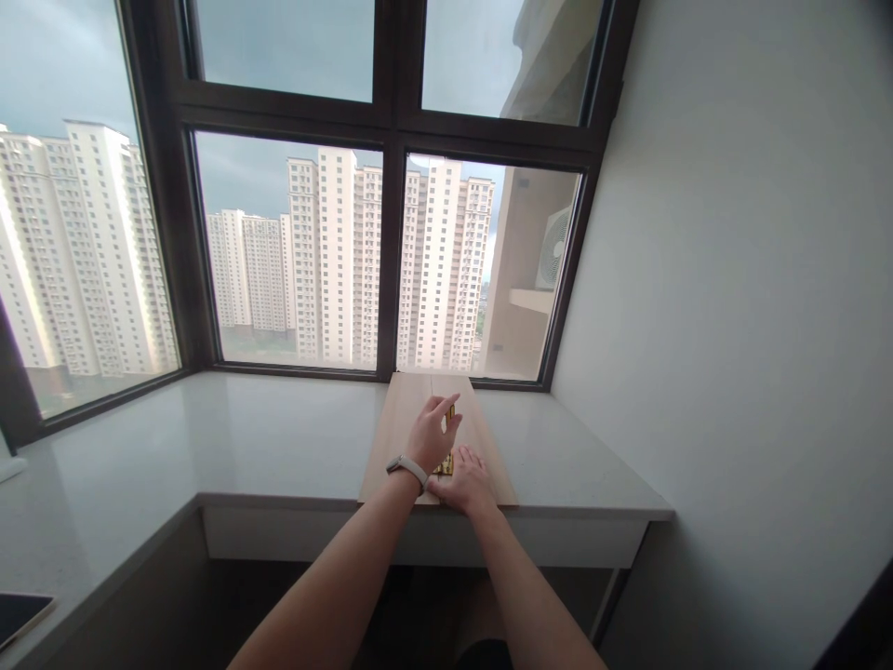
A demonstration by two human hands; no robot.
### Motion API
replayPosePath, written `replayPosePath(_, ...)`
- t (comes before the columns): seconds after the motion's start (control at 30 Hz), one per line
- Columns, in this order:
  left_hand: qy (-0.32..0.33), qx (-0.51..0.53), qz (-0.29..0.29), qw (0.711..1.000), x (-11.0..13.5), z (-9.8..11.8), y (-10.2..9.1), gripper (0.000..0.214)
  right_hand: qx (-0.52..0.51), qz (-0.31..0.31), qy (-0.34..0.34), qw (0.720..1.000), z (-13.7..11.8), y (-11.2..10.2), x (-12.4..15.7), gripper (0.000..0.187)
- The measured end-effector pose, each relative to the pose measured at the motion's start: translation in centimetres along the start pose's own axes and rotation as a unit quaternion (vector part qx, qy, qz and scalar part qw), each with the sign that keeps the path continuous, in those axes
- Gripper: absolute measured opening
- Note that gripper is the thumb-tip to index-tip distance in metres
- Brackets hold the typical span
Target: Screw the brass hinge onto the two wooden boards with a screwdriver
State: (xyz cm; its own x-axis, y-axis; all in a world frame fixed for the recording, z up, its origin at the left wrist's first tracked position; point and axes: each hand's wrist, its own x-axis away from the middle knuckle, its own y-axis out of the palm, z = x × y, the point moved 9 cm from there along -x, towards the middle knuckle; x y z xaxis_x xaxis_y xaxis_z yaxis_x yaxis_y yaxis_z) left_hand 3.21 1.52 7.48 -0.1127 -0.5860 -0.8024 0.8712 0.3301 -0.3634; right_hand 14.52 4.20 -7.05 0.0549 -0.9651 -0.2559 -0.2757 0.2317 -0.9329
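My left hand [431,435], with a pale band on the wrist, is raised over a light wooden board [397,437]. A small gold-coloured metal piece [450,410], apparently a hinge, shows between its thumb and index finger. My right hand [467,477] lies flat on the near right part of the board, fingers spread. Between the two hands a brass hinge [446,465] rests on the wood, partly covered by them. A thin seam runs lengthwise through the board, visible at its far end.
The board lies on a white windowsill counter [279,437], reaching from its front edge to the dark window frame [391,233]. A white wall [732,279] rises on the right. At the lower left a dark flat object [20,614] sits on the counter.
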Motion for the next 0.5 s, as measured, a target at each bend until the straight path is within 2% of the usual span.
replayPosePath(0.2,0.017,0.051,-0.041,0.998,-0.39,-0.07,1.09,0.047,0.001,-0.002,0.006,1.000,-0.14,-0.26,0.14,0.106)
replayPosePath(0.4,0.000,-0.003,-0.028,1.000,-0.53,-0.20,0.46,0.037,-0.001,-0.006,0.012,1.000,-0.12,-0.13,-0.07,0.110)
replayPosePath(0.5,0.015,-0.005,-0.036,0.999,-0.72,0.32,0.59,0.042,-0.002,-0.008,0.013,1.000,-0.12,-0.20,0.02,0.109)
